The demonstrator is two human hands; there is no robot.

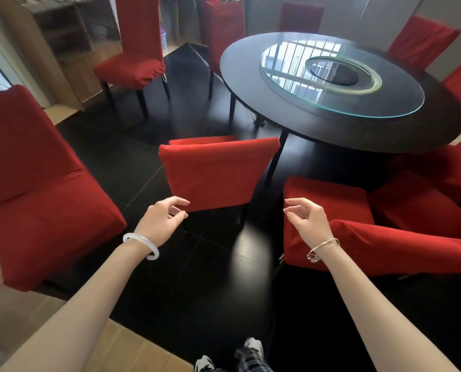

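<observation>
Dark, shiny floor tiles (132, 162) fill this dining room, and a round black table (240, 76) with a glass turntable (285, 63) stands at the back with red-covered chairs around it. The chair in hand is the middle chair (218, 173). It stands just in front of the person, with its back turned to them and its seat toward the table.

Both hands hold nothing, and their fingers are loosely curled. The left hand (165, 218) is at the lower left corner of the chair back; I cannot tell if the fingertips touch the cloth. The right hand (307, 218) is apart from the chair, in front of the neighbour chair (331, 202).

To do this step well, I think both hands should take the chair back at its two sides, at equal height, so that it moves straight and does not turn. The cover looks loose, so it is better to grip the frame under the cloth. The table leg (277, 157) is close to the chair's right side and could catch it.

As for containers, a cabinet with glass doors (71, 30) stands far left, but its contents are too blurred to tell.
</observation>
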